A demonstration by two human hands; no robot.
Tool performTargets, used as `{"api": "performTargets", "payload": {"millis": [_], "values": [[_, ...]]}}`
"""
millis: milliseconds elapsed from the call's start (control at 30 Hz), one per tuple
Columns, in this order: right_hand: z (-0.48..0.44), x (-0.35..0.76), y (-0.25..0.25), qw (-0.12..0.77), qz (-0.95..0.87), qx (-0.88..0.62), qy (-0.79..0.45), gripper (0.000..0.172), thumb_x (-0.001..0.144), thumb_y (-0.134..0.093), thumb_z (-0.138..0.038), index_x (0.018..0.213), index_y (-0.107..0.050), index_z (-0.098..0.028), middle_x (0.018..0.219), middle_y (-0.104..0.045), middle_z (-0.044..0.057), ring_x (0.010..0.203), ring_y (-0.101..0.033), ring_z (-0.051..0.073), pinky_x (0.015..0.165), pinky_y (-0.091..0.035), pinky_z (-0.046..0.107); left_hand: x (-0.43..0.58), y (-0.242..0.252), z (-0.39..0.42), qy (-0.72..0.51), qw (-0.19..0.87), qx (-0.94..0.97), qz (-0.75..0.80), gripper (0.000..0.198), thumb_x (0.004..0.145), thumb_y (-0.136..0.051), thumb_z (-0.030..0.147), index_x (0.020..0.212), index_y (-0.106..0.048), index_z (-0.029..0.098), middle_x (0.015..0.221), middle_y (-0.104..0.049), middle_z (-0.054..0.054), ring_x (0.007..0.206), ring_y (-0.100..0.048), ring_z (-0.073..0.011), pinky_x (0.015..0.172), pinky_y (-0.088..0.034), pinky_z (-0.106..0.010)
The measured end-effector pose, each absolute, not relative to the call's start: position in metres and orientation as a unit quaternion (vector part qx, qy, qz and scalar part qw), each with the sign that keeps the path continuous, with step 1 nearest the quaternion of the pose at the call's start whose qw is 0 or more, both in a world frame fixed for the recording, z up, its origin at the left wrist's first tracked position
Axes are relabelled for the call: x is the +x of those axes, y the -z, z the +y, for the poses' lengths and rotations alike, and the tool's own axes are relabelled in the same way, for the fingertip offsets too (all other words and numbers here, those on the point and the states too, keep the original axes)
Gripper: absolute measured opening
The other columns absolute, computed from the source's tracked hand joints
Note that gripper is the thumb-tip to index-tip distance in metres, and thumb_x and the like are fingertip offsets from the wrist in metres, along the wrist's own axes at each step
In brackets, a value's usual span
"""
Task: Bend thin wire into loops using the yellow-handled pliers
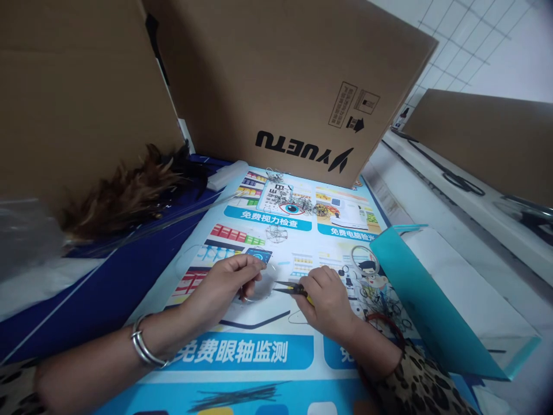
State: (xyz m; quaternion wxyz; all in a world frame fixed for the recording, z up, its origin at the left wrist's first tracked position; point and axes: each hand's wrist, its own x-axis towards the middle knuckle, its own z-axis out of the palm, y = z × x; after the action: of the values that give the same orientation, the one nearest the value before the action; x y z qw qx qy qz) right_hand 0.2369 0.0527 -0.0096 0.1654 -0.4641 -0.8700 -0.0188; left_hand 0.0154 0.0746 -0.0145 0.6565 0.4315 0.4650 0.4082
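My left hand (224, 283) is closed in a pinch on a thin wire ring (259, 285) held just above the printed poster (254, 351) on the table. My right hand (328, 297) is wrapped round a small pair of pliers (290, 288) with yellow handles. The dark tips of the pliers point left and touch the ring. A silver bangle (144, 344) sits on my left wrist and a dark red band (384, 320) on my right wrist.
Large cardboard boxes (294, 75) stand upright behind the poster. A bunch of brown feathers (125, 193) lies at the left. Finished wire shapes (276, 231) and a loose ring (365, 259) lie on the poster. A teal folder (427, 300) sits right, cut wires (237, 396) near me.
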Motion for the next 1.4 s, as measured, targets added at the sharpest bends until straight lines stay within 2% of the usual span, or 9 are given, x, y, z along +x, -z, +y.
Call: {"api": "performTargets", "payload": {"millis": [133,367,633,833,933,1067,1400], "values": [[0.052,0.237,0.011,0.169,-0.872,-0.458,0.023,0.020,0.084,-0.050,-0.035,0.083,-0.056,-0.016,0.083,-0.052,0.007,0.081,-0.043,0.020,0.071,-0.033,0.033,0.015,0.015,0.074,-0.425,0.656,0.421,0.460,0.019,0.079,-0.058,0.034,0.077,-0.057,0.015,0.054,-0.052,0.004,0.043,-0.041,-0.0061,0.042,-0.031,-0.018],[0.053,0.236,0.011,0.161,-0.874,-0.456,0.051,0.020,0.084,-0.050,-0.035,0.081,-0.055,-0.016,0.081,-0.051,0.007,0.080,-0.042,0.020,0.069,-0.032,0.033,0.017,0.012,0.072,-0.421,0.669,0.412,0.453,0.022,0.080,-0.058,0.035,0.071,-0.055,0.015,0.047,-0.048,0.005,0.042,-0.040,-0.0065,0.043,-0.030,-0.018],[0.053,0.237,0.007,0.140,-0.867,-0.470,0.092,0.023,0.085,-0.048,-0.037,0.080,-0.056,-0.016,0.080,-0.051,0.007,0.079,-0.042,0.021,0.069,-0.031,0.034,0.017,0.012,0.071,-0.409,0.682,0.407,0.449,0.023,0.081,-0.057,0.037,0.075,-0.056,0.015,0.047,-0.049,0.005,0.043,-0.040,-0.0067,0.044,-0.030,-0.018],[0.056,0.238,0.009,0.145,-0.862,-0.480,0.069,0.023,0.086,-0.048,-0.037,0.081,-0.056,-0.016,0.081,-0.051,0.007,0.080,-0.043,0.021,0.070,-0.032,0.033,0.018,0.010,0.070,-0.366,0.690,0.431,0.452,0.025,0.080,-0.057,0.038,0.073,-0.055,0.014,0.047,-0.049,0.005,0.041,-0.040,-0.0062,0.041,-0.025,-0.018],[0.057,0.238,0.010,0.144,-0.860,-0.485,0.059,0.024,0.086,-0.048,-0.038,0.082,-0.057,-0.016,0.082,-0.051,0.008,0.081,-0.043,0.021,0.070,-0.033,0.034,0.018,0.009,0.068,-0.341,0.702,0.443,0.441,0.026,0.081,-0.055,0.037,0.067,-0.053,0.015,0.045,-0.048,0.005,0.039,-0.038,-0.0057,0.041,-0.025,-0.018],[0.059,0.239,0.012,0.151,-0.858,-0.489,0.039,0.023,0.085,-0.049,-0.038,0.085,-0.057,-0.016,0.083,-0.052,0.008,0.083,-0.044,0.021,0.073,-0.035,0.034,0.018,0.010,0.067,-0.317,0.705,0.456,0.440,0.022,0.080,-0.056,0.034,0.070,-0.054,0.015,0.042,-0.047,0.005,0.038,-0.036,-0.0058,0.041,-0.026,-0.018],[0.065,0.246,0.021,0.234,-0.836,-0.494,-0.047,0.021,0.085,-0.049,-0.035,0.092,-0.056,-0.017,0.087,-0.054,0.008,0.086,-0.048,0.021,0.075,-0.039,0.034,0.017,0.016,0.073,-0.290,0.646,0.506,0.493,0.023,0.078,-0.055,0.038,0.070,-0.053,0.016,0.042,-0.044,0.007,0.035,-0.034,-0.0059,0.037,-0.025,-0.018]]}}
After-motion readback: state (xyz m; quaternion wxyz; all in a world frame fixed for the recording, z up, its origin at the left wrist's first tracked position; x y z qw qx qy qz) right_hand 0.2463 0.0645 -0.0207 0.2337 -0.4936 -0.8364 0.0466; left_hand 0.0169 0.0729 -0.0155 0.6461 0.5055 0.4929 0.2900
